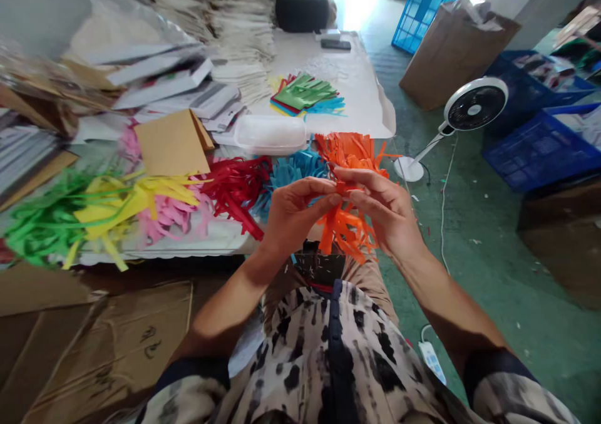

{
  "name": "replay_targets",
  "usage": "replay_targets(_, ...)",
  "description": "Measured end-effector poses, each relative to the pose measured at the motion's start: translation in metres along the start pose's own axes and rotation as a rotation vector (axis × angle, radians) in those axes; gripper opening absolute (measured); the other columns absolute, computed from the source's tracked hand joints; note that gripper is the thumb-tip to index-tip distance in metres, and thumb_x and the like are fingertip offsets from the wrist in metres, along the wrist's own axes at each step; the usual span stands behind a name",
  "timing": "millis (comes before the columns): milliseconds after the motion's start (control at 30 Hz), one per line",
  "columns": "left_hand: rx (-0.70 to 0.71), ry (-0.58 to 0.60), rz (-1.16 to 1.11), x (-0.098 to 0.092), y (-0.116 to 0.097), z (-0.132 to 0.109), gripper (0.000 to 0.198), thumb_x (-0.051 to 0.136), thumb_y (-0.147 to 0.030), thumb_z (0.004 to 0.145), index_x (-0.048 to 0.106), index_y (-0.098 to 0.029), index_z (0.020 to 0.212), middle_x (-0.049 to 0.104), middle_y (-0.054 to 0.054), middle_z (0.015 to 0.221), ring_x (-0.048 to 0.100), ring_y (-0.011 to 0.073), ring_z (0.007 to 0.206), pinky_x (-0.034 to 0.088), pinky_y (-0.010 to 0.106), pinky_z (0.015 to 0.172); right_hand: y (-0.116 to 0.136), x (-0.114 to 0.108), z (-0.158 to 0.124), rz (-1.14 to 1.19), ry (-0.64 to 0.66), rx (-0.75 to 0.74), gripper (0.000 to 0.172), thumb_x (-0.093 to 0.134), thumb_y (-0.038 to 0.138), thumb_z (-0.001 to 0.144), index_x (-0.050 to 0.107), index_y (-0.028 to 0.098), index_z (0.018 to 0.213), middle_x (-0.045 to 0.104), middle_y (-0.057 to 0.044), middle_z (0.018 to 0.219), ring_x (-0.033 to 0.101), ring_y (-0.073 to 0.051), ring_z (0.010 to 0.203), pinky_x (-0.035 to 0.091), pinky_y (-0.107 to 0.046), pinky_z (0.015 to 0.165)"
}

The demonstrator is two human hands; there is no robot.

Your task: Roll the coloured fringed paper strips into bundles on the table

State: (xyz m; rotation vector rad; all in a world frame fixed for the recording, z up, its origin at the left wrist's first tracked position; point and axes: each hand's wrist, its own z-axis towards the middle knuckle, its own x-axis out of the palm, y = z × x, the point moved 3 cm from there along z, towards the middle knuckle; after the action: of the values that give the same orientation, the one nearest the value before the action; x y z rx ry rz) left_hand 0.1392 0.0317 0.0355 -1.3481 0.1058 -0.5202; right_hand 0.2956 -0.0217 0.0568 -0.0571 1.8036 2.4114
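Between my two hands is an orange paper tassel (346, 227), its cut strips hanging down below my fingers. My left hand (300, 208) pinches the tassel's upper band from the left. From the other side, my right hand (387, 208) grips the same band between thumb and fingers. Just behind my right hand lies a pile of orange fringed paper (347, 148) at the table's edge. Blue fringed paper (298, 167) sits behind my left hand, with dark red fringed paper (239, 183) further left.
Pink (171, 217), yellow (136, 201) and green fringed paper (51, 211) spread leftward along the table. A clear plastic box (270, 134) and flat fringed sheets (307, 94) lie further back. A white fan (475, 108) stands on the floor at right, near blue crates (539, 148).
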Motion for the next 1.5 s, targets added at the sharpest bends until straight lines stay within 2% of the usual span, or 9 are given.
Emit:
replay_targets(100,0.132,-0.092,-0.017,-0.005,-0.002,0.003,0.012,0.090,-0.031,0.081,0.081,-0.024,0.085,0.079,0.003,0.096,0.071,0.0195,0.103,0.056,0.037,0.101,-0.015,0.015,-0.007,0.023,0.102,0.084,0.033,0.063,0.039,0.101,0.066,0.030,0.132,0.072,-0.005,0.122,0.068,-0.022,0.109,0.057,-0.037,0.089)
replay_targets(233,0.175,-0.144,-0.242,-0.022,-0.008,0.006,0.010,0.087,-0.029,0.085,0.077,-0.026,0.089,0.078,0.001,0.096,0.074,0.0172,0.097,0.058,0.036,0.099,-0.041,0.024,-0.028,-0.254,0.327,0.128,0.024,0.053,0.035,0.105,0.070,0.022,0.096,0.068,-0.002,0.082,0.062,-0.016,0.074,0.049,-0.031,0.068)
replay_targets(367,0.095,-0.196,-0.293,-0.037,-0.013,0.003,0.015,0.087,-0.029,0.085,0.073,-0.024,0.089,0.076,0.000,0.092,0.076,0.0172,0.090,0.062,0.036,0.093,-0.034,0.007,-0.034,-0.504,0.621,-0.023,0.025,0.068,0.027,0.095,0.072,0.024,0.119,0.077,-0.009,0.112,0.071,-0.025,0.102,0.055,-0.040,0.090)
replay_targets(467,0.015,-0.152,-0.225,-0.033,-0.012,-0.003,0.014,0.085,-0.027,0.086,0.073,-0.021,0.089,0.076,0.001,0.094,0.077,0.0162,0.085,0.062,0.031,0.086,-0.009,-0.011,-0.014,-0.544,0.361,-0.085,0.047,0.070,0.027,0.095,0.062,0.030,0.141,0.069,-0.009,0.140,0.065,-0.028,0.128,0.050,-0.050,0.108)
replay_targets(633,-0.055,-0.059,-0.113,-0.020,-0.001,-0.009,0.017,0.086,-0.031,0.085,0.075,-0.018,0.088,0.078,0.004,0.092,0.073,0.0143,0.082,0.058,0.024,0.076,0.010,0.002,0.018,-0.406,0.010,-0.118,0.013,0.073,0.033,0.096,0.075,0.029,0.108,0.078,-0.002,0.106,0.072,-0.020,0.098,0.056,-0.038,0.088)
replay_targets(900,-0.184,-0.228,-0.307,-0.036,0.026,-0.009,0.020,0.089,-0.030,0.082,0.073,-0.019,0.088,0.074,-0.001,0.082,0.069,0.0097,0.076,0.056,0.019,0.073,-0.010,0.036,0.041,-0.460,-0.020,-0.284,0.010,0.069,0.020,0.094,0.072,0.025,0.085,0.073,0.000,0.086,0.068,-0.017,0.080,0.053,-0.033,0.076)
replay_targets(1067,-0.234,-0.368,-0.305,-0.066,0.033,-0.003,0.029,0.091,-0.032,0.079,0.080,-0.020,0.104,0.077,0.001,0.088,0.073,0.0134,0.080,0.060,0.024,0.077,-0.038,0.052,0.123,-0.541,0.109,-0.212,0.017,0.062,0.033,0.100,0.076,0.025,0.097,0.077,-0.001,0.089,0.071,-0.017,0.081,0.053,-0.031,0.078)
replay_targets(1267,-0.344,-0.411,-0.287,-0.094,0.038,-0.009,0.022,0.088,-0.035,0.079,0.078,-0.020,0.090,0.074,-0.001,0.076,0.071,0.0133,0.065,0.054,0.021,0.061,-0.101,0.086,0.233,-1.201,0.245,-0.056,0.029,0.059,0.034,0.100,0.079,0.022,0.117,0.079,-0.010,0.118,0.072,-0.025,0.105,0.051,-0.034,0.089)
replay_targets(1500,-0.311,-0.454,-0.217,-0.106,0.038,-0.013,0.024,0.088,-0.039,0.081,0.077,-0.018,0.088,0.073,-0.001,0.075,0.065,0.0093,0.062,0.052,0.019,0.062,-0.122,0.109,0.253,-1.236,0.262,-0.038,0.021,0.063,0.024,0.093,0.083,0.017,0.095,0.081,-0.015,0.107,0.072,-0.030,0.109,0.048,-0.040,0.096)
